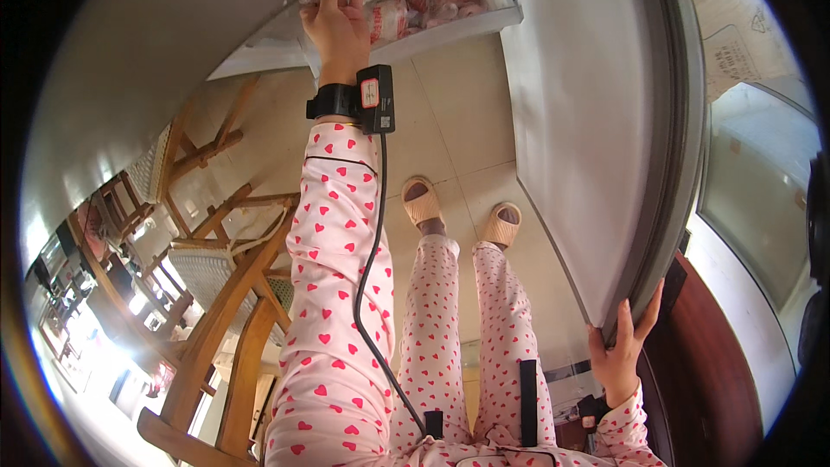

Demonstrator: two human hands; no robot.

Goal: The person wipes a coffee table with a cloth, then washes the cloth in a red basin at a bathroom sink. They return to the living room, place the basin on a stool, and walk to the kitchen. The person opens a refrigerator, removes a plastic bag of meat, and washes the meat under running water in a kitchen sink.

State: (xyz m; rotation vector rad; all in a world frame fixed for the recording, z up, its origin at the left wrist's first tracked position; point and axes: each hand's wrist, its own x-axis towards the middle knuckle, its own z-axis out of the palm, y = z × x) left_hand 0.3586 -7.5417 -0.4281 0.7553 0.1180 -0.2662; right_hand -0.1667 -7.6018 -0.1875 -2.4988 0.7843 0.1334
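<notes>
My left hand reaches into a pulled-out freezer drawer, palm side away from me. Its fingers stretch inward beside clear plastic bags of reddish food, some with red print; the fingertips are partly hidden, so any grip is unclear. A black device with a cable is strapped to that wrist. My right hand grips the lower corner, as pictured, of the open refrigerator door, with the thumb on the inner face and the fingers over the edge.
Wooden chairs with woven seats stand at the left. My slippered feet are on the tiled floor between drawer and door. Right of the door are a glass-topped surface and a dark red wooden panel.
</notes>
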